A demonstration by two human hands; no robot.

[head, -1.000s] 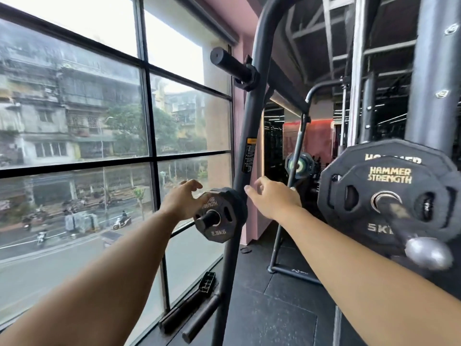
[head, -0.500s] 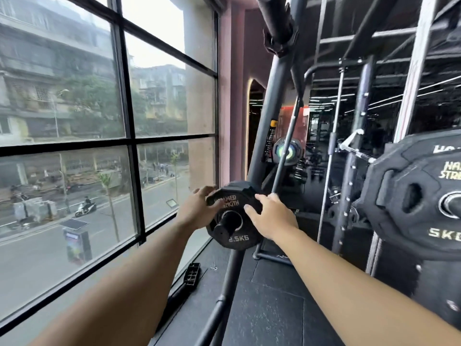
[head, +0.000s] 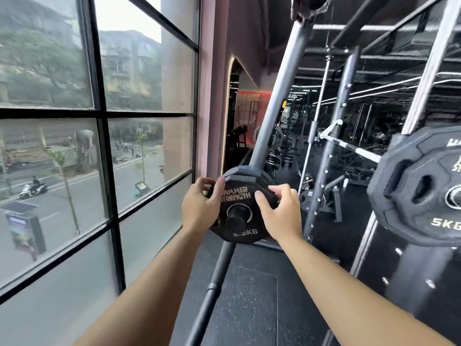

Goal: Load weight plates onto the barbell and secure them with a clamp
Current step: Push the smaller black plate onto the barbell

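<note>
A small black 2.5 kg weight plate marked HAMMER STRENGTH sits on a short black storage peg of the slanted rack post. My left hand grips the plate's left edge, thumb on its face. My right hand grips its right edge, fingers curled over the rim. At the right edge hang larger black plates, the front one a 5 kg plate, on a bar. No clamp shows.
A tall window with black frames fills the left, close to the rack post. Behind the plate stand a perforated black upright and a chrome cable bar. Black rubber floor lies below.
My hands went from reaching toward the small plate to gripping both its edges. The view swung left and came closer, so the 5 kg plates slid to the right edge.
</note>
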